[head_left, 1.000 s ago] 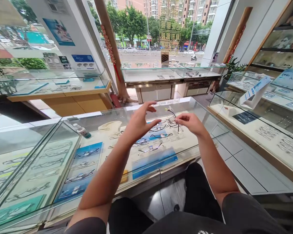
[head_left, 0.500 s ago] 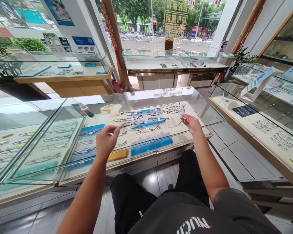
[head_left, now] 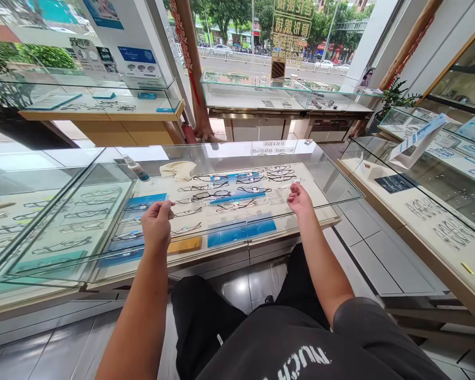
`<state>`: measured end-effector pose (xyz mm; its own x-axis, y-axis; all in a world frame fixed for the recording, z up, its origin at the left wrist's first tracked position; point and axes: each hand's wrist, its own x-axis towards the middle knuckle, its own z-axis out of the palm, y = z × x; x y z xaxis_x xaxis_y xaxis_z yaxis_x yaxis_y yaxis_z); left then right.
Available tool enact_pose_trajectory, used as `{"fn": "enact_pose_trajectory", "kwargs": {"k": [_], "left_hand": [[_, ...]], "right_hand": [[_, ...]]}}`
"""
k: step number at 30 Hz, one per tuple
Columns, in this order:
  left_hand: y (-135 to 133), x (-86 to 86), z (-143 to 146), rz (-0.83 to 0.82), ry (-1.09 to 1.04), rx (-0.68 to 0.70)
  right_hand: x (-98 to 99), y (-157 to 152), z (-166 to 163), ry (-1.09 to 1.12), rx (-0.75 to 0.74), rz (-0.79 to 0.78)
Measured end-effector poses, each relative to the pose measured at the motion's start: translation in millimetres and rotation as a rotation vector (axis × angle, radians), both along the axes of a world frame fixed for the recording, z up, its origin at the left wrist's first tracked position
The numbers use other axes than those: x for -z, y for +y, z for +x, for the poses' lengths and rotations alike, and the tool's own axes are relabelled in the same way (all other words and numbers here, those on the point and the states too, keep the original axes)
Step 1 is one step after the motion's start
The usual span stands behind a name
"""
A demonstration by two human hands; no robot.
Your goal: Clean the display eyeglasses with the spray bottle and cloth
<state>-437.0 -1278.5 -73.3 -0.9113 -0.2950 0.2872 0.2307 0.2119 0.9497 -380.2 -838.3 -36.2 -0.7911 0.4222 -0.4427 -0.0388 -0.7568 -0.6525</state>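
I sit at a glass display case (head_left: 340, 182) with rows of eyeglasses (head_left: 209, 196) laid out inside on beige and blue pads. Over the near right part of the glass top, my right hand (head_left: 298, 199) has its fingers curled at the end of a thin clear pair of eyeglasses (head_left: 293, 183) that lies low on the glass. My left hand (head_left: 157, 224) hovers above the near left part of the top. Its fingers are curled in with the thumb against them, and nothing shows in it.
A small spray bottle (head_left: 136, 170) and a folded beige cloth (head_left: 179, 169) lie on the far left of the case top. More glass cases stand to the left (head_left: 43, 221), right (head_left: 431, 211) and beyond (head_left: 257, 100). A folded sign card (head_left: 417, 138) stands on the right case.
Both hands have come down and apart from chest height. The left hand pulled back left and closed; the right hand lowered the clear eyeglasses onto the glass top.
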Motion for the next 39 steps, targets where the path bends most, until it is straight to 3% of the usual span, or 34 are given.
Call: {"fn": "enact_pose_trajectory", "kwargs": {"k": [11, 22, 27, 29, 31, 33, 35, 39], "left_hand": [[1, -2.8, 5, -0.004, -0.023, 0.005], [4, -5.7, 9, -0.025, -0.034, 0.020], [3, -5.9, 10, -0.067, -0.015, -0.014], [2, -8.5, 7, -0.216, 0.005, -0.104], [1, -12.2, 2, -0.481, 0.031, -0.199], [2, -15.0, -3, -0.743, 0.052, -0.227], [4, -15.7, -6, -0.905, 0.055, -0.226], [11, -11.8, -3, -0.971, -0.016, -0.286]], "right_hand": [[2.5, -16, -9, 0.027, -0.049, -0.083], [6.8, -17, -2, 0.042, -0.108, 0.002], [9.1, -13, 6, 0.021, 0.022, 0.440], [1.9, -2, 1, 0.038, 0.109, 0.536], [-10.1, 15, -11, 0.032, 0.132, 0.755], [-23.4, 33, -30, -0.114, -0.018, 1.358], [-33.5, 46, -53, -0.310, -0.292, 1.746], [-37.6, 47, -92, -0.397, -0.476, 1.898]]}}
